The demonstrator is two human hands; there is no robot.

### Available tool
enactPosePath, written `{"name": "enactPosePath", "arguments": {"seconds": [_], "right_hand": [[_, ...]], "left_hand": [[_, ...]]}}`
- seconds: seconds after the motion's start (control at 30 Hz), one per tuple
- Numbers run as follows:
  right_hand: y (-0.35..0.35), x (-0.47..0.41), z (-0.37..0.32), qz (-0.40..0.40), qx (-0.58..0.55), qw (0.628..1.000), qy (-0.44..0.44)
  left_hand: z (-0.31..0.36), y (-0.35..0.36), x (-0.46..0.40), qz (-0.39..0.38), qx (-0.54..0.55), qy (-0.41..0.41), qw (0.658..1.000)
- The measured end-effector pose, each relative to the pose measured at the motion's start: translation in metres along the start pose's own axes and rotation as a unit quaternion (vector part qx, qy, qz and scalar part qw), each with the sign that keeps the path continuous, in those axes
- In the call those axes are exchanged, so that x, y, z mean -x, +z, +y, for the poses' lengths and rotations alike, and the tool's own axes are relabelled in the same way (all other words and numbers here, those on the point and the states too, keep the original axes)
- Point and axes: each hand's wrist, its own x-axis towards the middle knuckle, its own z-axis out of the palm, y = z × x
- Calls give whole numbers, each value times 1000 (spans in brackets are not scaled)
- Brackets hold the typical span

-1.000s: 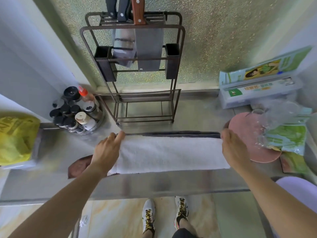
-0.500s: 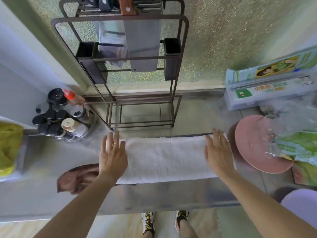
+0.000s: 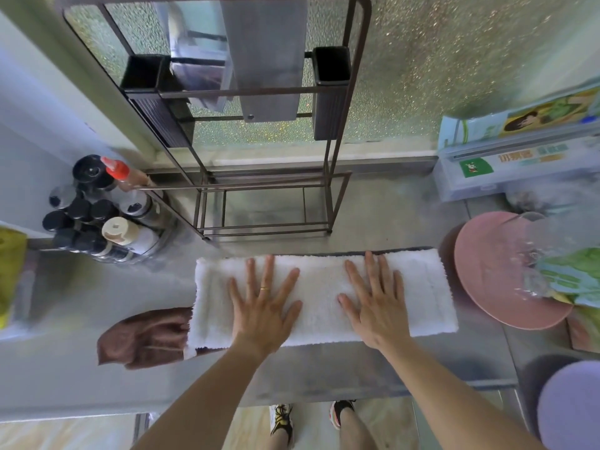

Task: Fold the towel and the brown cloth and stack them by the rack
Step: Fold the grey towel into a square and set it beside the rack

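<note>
Pressing both palms flat, fingers spread wide, left hand (image 3: 263, 306) and right hand (image 3: 376, 303) side by side, we pin the towel (image 3: 422, 287) before the rack (image 3: 337, 196) — long axis left-right (cloth (image 3: 143, 336) nearer our left).
</note>
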Motion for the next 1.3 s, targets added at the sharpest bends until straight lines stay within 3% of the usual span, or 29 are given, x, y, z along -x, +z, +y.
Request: {"name": "enactPosePath", "arguments": {"seconds": [0.07, 0.2, 0.27, 0.4, 0.6, 0.7, 0.87, 1.03, 1.1, 1.17, 1.3], "right_hand": [[-5, 9, 0, 13, -13, 1000, 13], [-9, 39, 17, 75, -38, 993, 85], [-8, 52, 31, 114, -71, 975, 177], [-19, 64, 55, 112, -237, 879, 398], [-42, 54, 58, 115, -392, 775, 482], [-58, 52, 35, 146, -421, 780, 440], [-80, 49, -54, 209, -360, 878, 235], [-77, 47, -156, 186, -363, 910, 70], [-70, 47, -192, 167, -369, 914, 27], [-60, 47, -220, 141, -371, 918, -14], [-37, 48, -249, 51, -328, 938, -96]], "left_hand": [[10, -9, 3, 27, 16, 14, 999], [43, -7, -6, 34, 19, 177, 983], [56, 0, -20, 16, 28, 158, 987], [73, 4, -35, -15, 16, 98, 995], [60, -6, 4, 37, 49, 75, 995], [34, -10, 30, 49, 47, 52, 996], [-11, -24, 54, 71, 59, -4, 996], [-47, -42, 68, 116, 100, -35, 988], [-61, -45, 74, 156, 173, -73, 970], [-70, -53, 83, 188, 315, -136, 920], [-93, -63, 89, 128, 583, -301, 744]]}}
